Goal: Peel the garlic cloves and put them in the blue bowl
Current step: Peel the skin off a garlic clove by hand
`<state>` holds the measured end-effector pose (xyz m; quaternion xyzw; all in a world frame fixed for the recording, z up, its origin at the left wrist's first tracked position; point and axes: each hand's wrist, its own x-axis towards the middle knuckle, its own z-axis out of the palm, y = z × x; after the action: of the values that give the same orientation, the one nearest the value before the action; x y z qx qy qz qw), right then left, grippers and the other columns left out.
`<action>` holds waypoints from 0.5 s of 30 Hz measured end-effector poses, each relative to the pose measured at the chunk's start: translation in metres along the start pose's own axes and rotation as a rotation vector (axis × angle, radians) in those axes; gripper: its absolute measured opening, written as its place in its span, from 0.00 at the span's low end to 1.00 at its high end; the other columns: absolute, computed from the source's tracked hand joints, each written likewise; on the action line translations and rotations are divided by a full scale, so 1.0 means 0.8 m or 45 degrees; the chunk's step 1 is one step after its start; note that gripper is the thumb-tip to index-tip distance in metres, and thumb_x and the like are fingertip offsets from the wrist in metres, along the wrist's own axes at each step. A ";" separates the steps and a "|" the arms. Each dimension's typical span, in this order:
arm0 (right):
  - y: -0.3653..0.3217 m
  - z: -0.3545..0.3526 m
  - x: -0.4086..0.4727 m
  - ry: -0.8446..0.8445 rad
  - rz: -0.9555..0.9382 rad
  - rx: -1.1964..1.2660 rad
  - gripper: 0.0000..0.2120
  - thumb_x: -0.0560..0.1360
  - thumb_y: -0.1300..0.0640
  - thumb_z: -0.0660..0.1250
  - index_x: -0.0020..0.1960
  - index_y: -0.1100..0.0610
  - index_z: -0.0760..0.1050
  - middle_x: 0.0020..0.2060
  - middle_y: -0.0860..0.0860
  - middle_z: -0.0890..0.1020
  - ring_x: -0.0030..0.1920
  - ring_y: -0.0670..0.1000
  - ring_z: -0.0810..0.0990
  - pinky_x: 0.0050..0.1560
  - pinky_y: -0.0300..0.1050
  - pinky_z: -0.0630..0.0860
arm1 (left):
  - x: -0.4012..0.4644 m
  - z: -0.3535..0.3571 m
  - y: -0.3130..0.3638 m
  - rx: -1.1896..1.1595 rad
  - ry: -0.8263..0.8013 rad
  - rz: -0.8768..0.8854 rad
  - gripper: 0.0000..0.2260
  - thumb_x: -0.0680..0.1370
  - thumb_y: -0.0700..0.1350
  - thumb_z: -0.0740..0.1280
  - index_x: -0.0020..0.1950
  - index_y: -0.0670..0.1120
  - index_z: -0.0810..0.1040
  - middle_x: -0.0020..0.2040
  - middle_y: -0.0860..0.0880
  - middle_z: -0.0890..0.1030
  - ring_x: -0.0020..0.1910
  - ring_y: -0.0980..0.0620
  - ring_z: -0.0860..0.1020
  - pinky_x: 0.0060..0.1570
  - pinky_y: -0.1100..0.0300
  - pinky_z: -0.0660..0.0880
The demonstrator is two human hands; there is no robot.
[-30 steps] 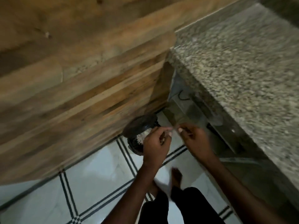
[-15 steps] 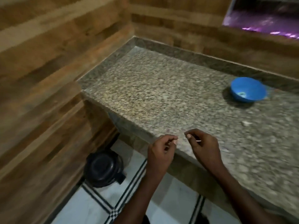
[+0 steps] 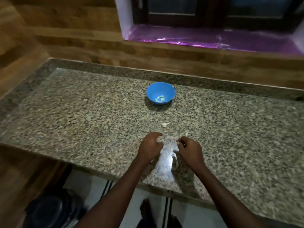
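The blue bowl (image 3: 160, 93) stands on the granite counter (image 3: 82, 116) toward the back, with a few pale peeled cloves at its bottom. An unpeeled garlic clove (image 3: 165, 124) lies on the counter between the bowl and my hands. A smaller pale scrap (image 3: 186, 134) lies just right of it. My left hand (image 3: 150, 148) hovers over the counter's near part with fingers loosely curled, and I see nothing in it. My right hand (image 3: 190, 149) pinches a small pale garlic clove at its fingertips. The picture is blurred.
A dark round bin (image 3: 54, 209) sits on the tiled floor below the counter's left end. Wood-look walls (image 3: 74, 43) close in the left and back. A window sill with purple film (image 3: 213, 40) runs behind the counter. My foot (image 3: 145, 209) shows below.
My view swung up from the bin on the floor to the counter. Both hands moved from above the bin to over the counter, in front of the bowl.
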<state>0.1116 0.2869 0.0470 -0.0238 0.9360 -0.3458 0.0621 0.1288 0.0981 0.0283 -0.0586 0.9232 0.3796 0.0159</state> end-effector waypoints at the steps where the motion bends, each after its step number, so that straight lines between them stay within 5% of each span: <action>1: 0.008 0.000 0.011 0.003 0.029 -0.023 0.06 0.78 0.55 0.67 0.49 0.53 0.82 0.40 0.51 0.85 0.42 0.53 0.84 0.38 0.43 0.71 | 0.015 0.010 -0.002 0.098 -0.077 0.019 0.24 0.76 0.51 0.68 0.68 0.41 0.77 0.64 0.40 0.79 0.64 0.41 0.76 0.64 0.52 0.72; 8: 0.040 0.012 0.081 0.145 0.159 -0.172 0.09 0.75 0.53 0.71 0.51 0.57 0.78 0.44 0.56 0.83 0.47 0.60 0.82 0.44 0.49 0.75 | 0.075 0.039 -0.020 0.635 -0.214 0.123 0.34 0.77 0.56 0.67 0.79 0.45 0.62 0.76 0.42 0.64 0.75 0.41 0.63 0.69 0.46 0.64; 15: 0.036 0.030 0.127 0.163 0.144 -0.285 0.03 0.71 0.64 0.66 0.41 0.58 0.73 0.38 0.56 0.77 0.39 0.60 0.78 0.35 0.45 0.63 | 0.080 0.038 -0.059 0.596 -0.234 0.270 0.33 0.78 0.60 0.62 0.80 0.49 0.61 0.78 0.46 0.63 0.76 0.46 0.61 0.69 0.47 0.62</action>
<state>0.0145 0.2842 -0.0001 0.0442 0.9706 -0.2360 0.0185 0.0708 0.0801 -0.0306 0.0783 0.9815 0.1590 0.0729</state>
